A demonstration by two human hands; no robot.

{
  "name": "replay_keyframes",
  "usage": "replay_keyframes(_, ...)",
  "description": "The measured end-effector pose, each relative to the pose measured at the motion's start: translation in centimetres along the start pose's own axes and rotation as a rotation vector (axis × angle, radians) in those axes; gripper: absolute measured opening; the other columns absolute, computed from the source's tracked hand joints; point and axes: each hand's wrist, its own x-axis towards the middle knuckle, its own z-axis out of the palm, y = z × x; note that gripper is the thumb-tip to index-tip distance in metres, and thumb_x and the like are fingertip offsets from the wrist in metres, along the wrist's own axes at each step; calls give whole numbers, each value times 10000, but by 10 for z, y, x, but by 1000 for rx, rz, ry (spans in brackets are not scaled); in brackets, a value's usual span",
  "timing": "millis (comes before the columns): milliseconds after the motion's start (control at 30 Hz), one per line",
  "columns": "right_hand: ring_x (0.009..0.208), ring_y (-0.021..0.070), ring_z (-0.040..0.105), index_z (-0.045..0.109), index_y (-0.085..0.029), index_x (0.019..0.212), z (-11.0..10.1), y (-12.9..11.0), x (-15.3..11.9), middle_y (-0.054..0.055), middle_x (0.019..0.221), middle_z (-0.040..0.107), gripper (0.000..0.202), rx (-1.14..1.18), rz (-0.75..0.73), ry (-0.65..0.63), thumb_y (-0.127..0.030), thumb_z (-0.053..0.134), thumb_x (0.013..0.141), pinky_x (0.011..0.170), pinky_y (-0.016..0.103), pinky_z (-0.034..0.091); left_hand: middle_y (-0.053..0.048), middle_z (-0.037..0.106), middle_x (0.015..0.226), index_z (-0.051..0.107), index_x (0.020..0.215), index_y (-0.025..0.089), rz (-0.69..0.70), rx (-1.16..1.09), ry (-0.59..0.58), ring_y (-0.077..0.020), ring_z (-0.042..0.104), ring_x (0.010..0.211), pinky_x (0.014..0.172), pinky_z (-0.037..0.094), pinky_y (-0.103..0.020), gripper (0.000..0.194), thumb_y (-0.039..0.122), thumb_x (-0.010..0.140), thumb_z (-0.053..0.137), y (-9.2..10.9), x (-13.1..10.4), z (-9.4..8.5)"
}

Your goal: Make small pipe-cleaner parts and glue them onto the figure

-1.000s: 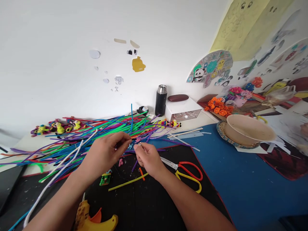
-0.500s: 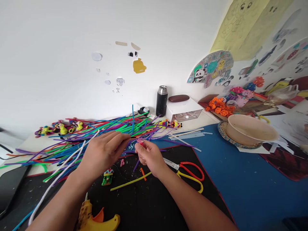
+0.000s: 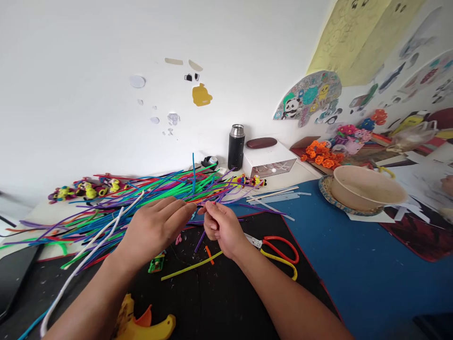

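My left hand [image 3: 159,222] hovers over the black mat [image 3: 226,302] with its fingers pressed together, pointing right. Opposite it, my right hand [image 3: 225,228] is closed, thumb against the curled fingers. The fingertips of both hands nearly meet; what they pinch is mostly hidden and too small to name. Below them lie a yellow pipe cleaner [image 3: 191,267], a short orange piece [image 3: 209,255] and a small pink piece [image 3: 179,239]. A small green figure [image 3: 156,264] sits under my left wrist. Scissors [image 3: 279,248] with red and yellow handles lie beside my right wrist.
A yellow glue gun [image 3: 152,329] with an orange trigger lies near the front edge. Many colourful pipe cleaners [image 3: 116,226] spread behind my left hand. A black thermos [image 3: 236,148], a white box [image 3: 271,158] and a beige bowl [image 3: 368,189] stand farther back.
My right hand has turned, with its thumb now pointing toward my left fingertips. The small red-pink thing seen in it before is hidden now. The view has shifted slightly.
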Motion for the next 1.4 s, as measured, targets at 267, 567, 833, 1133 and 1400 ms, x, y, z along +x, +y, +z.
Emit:
replay_keyframes(267, 400, 33, 220, 652, -179, 809, 1, -1, 0, -133, 517, 375, 587, 38, 56, 3, -695, 920, 731, 451, 258, 73, -54, 784, 926, 657, 1229, 136, 32, -42, -10, -215, 700, 765, 710, 514, -327, 148, 120, 1107, 576, 3, 1, 3)
replay_keyframes(567, 402, 33, 224, 613, -197, 801, -2, -1, 1, -138, 521, 373, 458, 54, 63, 21, -554, 898, 777, 455, 259, 78, -43, 816, 909, 746, 1175, 199, -93, -193, -13, -195, 727, 755, 728, 539, -297, 170, 190, 1110, 589, 4, 0, 9)
replay_keyframes(833, 418, 41, 249, 661, -185, 824, -3, -4, 1, -125, 537, 379, 431, -52, -17, 26, -557, 877, 803, 466, 258, 102, -46, 831, 957, 785, 1078, 211, -869, -836, -269, -222, 733, 825, 708, 544, -284, 534, 712, 1024, 609, 6, 11, -3)
replay_keyframes(1133, 446, 54, 238, 650, -200, 820, -3, 0, 1, -122, 549, 371, 456, -169, -50, -20, -599, 870, 811, 468, 262, 129, -26, 718, 825, 775, 919, 201, -907, -979, -329, -186, 598, 739, 672, 481, -278, 510, 694, 970, 653, 1, 11, -3)
replay_keyframes(1400, 466, 68, 224, 611, -220, 798, -2, 1, 1, -123, 552, 350, 486, -244, -67, 8, -637, 860, 815, 474, 274, 139, -7, 676, 745, 784, 886, 205, -944, -1060, -386, -160, 562, 630, 573, 467, -253, 477, 680, 894, 732, 0, 13, -2)
